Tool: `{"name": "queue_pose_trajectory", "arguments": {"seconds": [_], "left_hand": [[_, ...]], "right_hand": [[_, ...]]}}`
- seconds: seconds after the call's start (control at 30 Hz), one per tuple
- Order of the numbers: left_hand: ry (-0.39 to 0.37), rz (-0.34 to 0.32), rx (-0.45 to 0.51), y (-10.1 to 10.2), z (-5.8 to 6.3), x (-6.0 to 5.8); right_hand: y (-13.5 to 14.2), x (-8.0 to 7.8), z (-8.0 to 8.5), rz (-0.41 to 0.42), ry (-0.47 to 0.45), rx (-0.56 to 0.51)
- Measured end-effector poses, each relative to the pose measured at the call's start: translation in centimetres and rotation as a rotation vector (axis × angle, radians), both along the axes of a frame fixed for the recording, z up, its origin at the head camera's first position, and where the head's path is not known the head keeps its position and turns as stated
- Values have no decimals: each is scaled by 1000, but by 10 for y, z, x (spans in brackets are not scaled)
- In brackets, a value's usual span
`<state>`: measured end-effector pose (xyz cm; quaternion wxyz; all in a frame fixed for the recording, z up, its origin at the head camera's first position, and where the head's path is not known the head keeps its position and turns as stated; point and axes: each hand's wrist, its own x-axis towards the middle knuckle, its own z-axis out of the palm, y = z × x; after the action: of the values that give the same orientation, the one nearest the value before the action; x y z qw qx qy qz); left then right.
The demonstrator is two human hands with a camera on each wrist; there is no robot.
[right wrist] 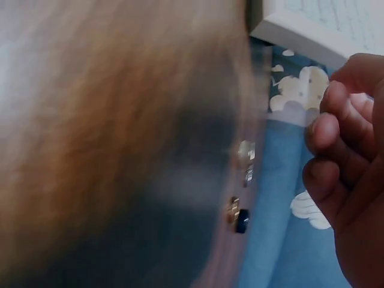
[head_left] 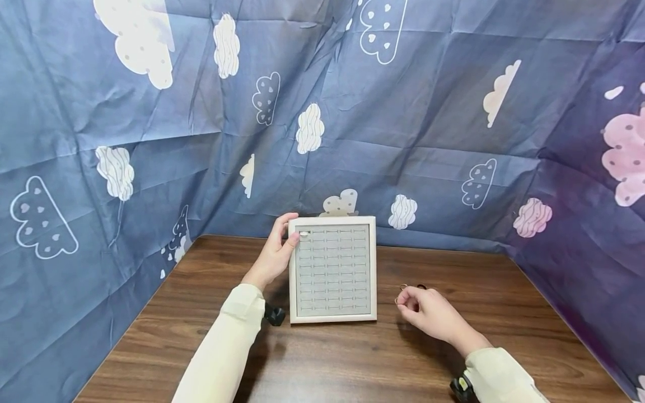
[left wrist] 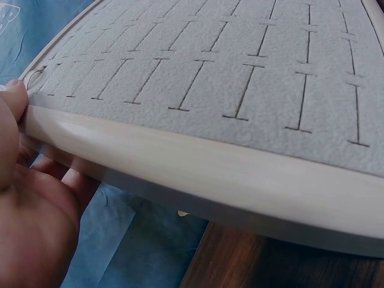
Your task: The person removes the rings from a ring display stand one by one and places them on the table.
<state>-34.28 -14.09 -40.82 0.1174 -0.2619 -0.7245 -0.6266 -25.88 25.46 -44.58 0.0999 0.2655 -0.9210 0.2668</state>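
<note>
A ring display tray with a pale frame and grey slotted felt stands tilted up on the table. My left hand grips its upper left side, thumb on the front and fingers behind. A silvery ring sits in the top left slot, close to that thumb; the left wrist view shows the ring too. Right of the tray, my right hand is above the table with thumb and forefinger together, pinching a small thin gold-coloured ring. In the right wrist view its fingers are curled.
Behind the right hand, a black ring and a gold-coloured ring lie on the brown wooden table. Silvery rings show in the right wrist view. A blue cloud-patterned cloth hangs along the table's back and sides.
</note>
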Motion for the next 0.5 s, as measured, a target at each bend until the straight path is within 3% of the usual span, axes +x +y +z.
{"name": "queue_pose_trajectory", "arguments": {"seconds": [0.5], "left_hand": [[-7, 4, -8, 2, 2, 1]], "right_hand": [[16, 4, -19, -75, -109, 102]]}}
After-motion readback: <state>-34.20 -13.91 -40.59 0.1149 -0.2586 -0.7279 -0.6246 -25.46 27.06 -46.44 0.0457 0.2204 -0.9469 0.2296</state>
